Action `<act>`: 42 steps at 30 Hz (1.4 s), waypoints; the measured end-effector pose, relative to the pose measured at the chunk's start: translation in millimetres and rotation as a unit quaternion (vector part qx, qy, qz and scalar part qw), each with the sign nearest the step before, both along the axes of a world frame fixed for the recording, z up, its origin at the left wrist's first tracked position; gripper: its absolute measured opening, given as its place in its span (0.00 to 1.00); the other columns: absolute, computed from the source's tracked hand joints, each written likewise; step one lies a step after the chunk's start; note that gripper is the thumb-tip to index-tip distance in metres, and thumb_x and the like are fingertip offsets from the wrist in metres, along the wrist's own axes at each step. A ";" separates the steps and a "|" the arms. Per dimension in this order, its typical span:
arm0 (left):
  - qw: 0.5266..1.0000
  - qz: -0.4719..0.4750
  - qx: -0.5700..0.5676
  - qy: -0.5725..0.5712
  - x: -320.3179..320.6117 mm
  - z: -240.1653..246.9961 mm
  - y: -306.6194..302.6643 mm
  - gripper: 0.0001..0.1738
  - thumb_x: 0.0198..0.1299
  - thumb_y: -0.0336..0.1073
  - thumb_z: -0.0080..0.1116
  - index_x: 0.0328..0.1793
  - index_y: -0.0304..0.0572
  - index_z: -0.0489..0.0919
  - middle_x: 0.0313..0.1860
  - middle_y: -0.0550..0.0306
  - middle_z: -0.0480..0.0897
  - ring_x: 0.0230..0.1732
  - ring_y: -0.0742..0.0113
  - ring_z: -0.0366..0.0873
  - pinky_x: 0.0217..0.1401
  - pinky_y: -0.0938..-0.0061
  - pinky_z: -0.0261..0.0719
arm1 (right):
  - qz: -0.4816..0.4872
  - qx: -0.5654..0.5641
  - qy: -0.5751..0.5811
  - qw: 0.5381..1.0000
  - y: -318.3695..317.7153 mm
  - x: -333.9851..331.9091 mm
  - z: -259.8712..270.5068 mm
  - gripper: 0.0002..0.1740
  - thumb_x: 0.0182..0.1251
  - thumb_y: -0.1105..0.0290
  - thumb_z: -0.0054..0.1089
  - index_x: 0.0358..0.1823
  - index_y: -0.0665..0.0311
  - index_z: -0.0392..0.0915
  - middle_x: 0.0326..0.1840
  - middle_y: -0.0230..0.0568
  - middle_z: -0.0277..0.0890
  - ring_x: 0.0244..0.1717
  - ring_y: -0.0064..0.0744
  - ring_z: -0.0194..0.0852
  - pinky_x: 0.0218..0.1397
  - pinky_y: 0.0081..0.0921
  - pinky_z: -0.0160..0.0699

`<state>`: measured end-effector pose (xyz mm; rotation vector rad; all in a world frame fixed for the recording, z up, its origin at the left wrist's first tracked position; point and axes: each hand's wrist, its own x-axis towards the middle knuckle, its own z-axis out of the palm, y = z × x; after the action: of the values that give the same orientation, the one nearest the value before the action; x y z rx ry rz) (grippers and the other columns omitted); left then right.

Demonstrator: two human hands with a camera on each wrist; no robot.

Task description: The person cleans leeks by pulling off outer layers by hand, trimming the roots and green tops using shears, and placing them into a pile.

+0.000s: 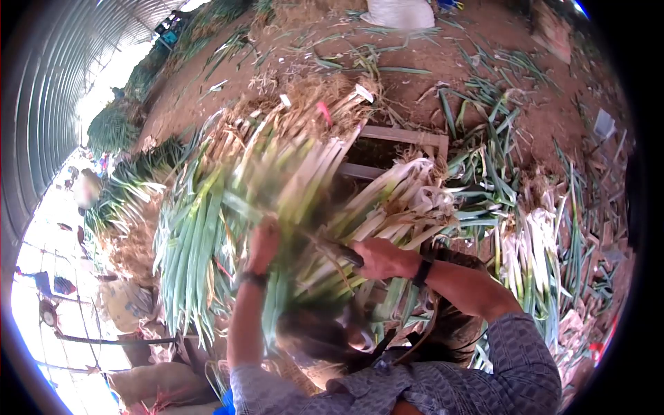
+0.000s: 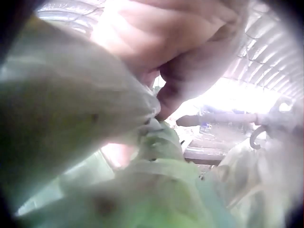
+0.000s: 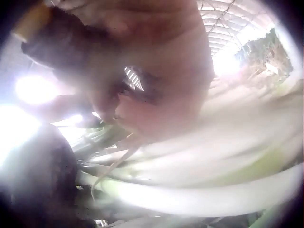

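My left hand (image 1: pixel 264 238) grips green onion leaves at the middle of the pile, and motion blurs them. In the left wrist view its curled fingers (image 2: pixel 190 71) close over the pale green leaves (image 2: pixel 161 175). To the right, my right hand (image 1: pixel 387 259) is wrapped round a dark-handled tool (image 1: pixel 349 254) that points left toward the leaves; its far end is blurred. The right wrist view shows this hand close above white green onion stalks (image 3: pixel 204 194). A large bundle of green onions (image 1: pixel 200 235) lies left of both hands, roots away from me.
A wooden frame (image 1: pixel 401 135) lies beyond the hands. More green onions (image 1: pixel 529 256) lie at the right, with loose leaves (image 1: pixel 484 145) on the dirt floor (image 1: pixel 456 62). A white sack (image 1: pixel 399 14) stands far back. Filled sacks (image 1: pixel 162 384) sit at lower left.
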<state>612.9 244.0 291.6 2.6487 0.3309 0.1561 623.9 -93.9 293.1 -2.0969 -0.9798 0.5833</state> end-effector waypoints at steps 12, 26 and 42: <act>0.999 0.043 0.004 -0.009 2.2 -34.6 7.3 0.09 0.61 0.33 0.55 0.45 0.39 0.80 0.31 0.42 0.85 0.35 0.48 0.85 0.37 0.60 0.80 | 0.027 -0.016 0.024 0.999 -0.2 0.8 -4.3 0.21 0.53 0.63 0.64 0.46 0.65 0.73 0.31 0.57 0.80 0.36 0.61 0.80 0.40 0.51 0.76; 0.983 0.006 0.178 -0.041 -27.6 -19.1 -18.8 0.17 0.58 0.42 0.65 0.45 0.42 0.74 0.40 0.44 0.80 0.43 0.38 0.80 0.40 0.47 0.77 | 0.018 -0.075 0.045 0.996 -2.5 7.1 -1.9 0.20 0.53 0.63 0.63 0.45 0.65 0.73 0.33 0.57 0.80 0.38 0.62 0.80 0.42 0.51 0.77; 0.858 -0.132 -0.474 0.147 -2.2 92.9 45.8 0.24 0.65 0.39 0.59 0.64 0.33 0.74 0.49 0.54 0.84 0.48 0.64 0.83 0.55 0.69 0.81 | 0.032 -0.004 -0.026 0.999 7.9 -7.2 19.3 0.19 0.61 0.60 0.60 0.47 0.64 0.72 0.33 0.52 0.82 0.35 0.54 0.84 0.40 0.46 0.79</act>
<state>610.7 289.8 384.5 1.6868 0.0832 -0.4103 616.7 -86.0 312.4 -2.1028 -1.0777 0.5676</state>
